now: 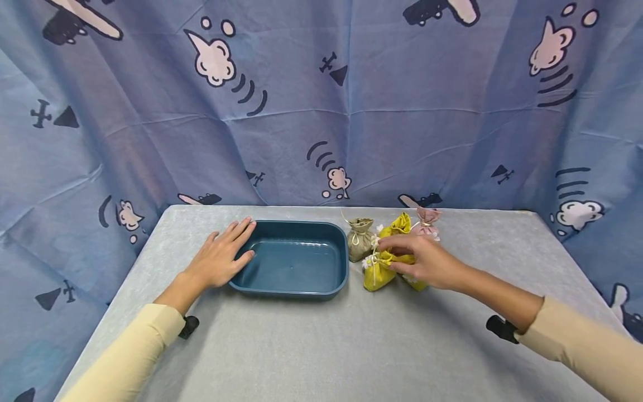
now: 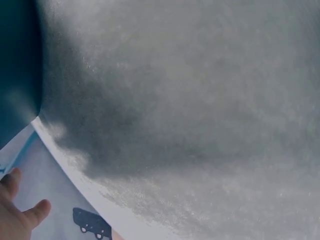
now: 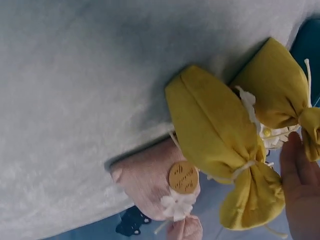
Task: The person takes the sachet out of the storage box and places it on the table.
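Observation:
A dark blue tray (image 1: 293,285) stands mid-table. My left hand (image 1: 236,243) lies flat on the table, its fingertips touching the tray's left rim; in the left wrist view only fingertips (image 2: 22,215) and the tray wall (image 2: 17,65) show. Right of the tray lie a khaki pouch (image 1: 359,241), two yellow pouches and a pink pouch (image 1: 427,219). My right hand (image 1: 394,255) curls over the yellow pouch (image 1: 377,274) nearest the tray, thumb and fingers (image 3: 300,185) at its tied neck (image 3: 310,125). The second yellow pouch (image 3: 215,130) lies under my palm, beside the pink pouch (image 3: 150,180).
The grey table (image 1: 321,346) is backed and flanked by a blue patterned curtain (image 1: 321,111). A small round wooden tag (image 3: 183,176) hangs on the pink pouch. Black clips (image 1: 502,328) sit at both wrists.

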`<state>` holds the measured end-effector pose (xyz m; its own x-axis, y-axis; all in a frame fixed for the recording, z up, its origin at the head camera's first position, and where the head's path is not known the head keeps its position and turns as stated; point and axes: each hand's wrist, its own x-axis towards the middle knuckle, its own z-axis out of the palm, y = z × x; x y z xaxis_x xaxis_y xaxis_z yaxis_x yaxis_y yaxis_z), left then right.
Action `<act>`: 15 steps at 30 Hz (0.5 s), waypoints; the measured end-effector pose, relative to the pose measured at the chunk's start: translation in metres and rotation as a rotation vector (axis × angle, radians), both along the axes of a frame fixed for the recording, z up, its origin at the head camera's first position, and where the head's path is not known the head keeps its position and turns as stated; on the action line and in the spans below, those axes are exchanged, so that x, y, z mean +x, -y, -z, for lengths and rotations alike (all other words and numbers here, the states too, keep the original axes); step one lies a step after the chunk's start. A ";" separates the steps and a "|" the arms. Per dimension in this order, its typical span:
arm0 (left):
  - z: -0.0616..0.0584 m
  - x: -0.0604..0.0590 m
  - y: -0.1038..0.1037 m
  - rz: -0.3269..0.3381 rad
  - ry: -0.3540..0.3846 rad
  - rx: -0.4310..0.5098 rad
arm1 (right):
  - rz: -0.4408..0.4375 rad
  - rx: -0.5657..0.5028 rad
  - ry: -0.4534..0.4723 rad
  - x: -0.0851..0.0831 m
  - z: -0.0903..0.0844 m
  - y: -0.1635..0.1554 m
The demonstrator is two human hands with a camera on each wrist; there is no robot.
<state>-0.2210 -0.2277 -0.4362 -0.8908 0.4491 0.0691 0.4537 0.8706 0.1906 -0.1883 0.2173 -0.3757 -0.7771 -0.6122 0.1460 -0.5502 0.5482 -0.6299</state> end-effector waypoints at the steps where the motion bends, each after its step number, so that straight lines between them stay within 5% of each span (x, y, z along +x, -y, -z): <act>1: -0.001 0.000 0.001 0.000 0.001 -0.004 | -0.002 0.033 -0.010 0.000 -0.001 0.001; 8: -0.011 0.001 0.000 0.009 0.020 -0.090 | -0.007 0.103 -0.096 -0.001 -0.014 -0.001; 15: -0.030 -0.002 -0.004 0.014 0.028 -0.138 | 0.091 0.204 -0.160 -0.008 -0.038 -0.008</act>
<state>-0.2233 -0.2236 -0.4060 -0.8853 0.4646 -0.0190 0.4617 0.8832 0.0821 -0.1961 0.2251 -0.3377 -0.8071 -0.5705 0.1519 -0.5767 0.7066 -0.4100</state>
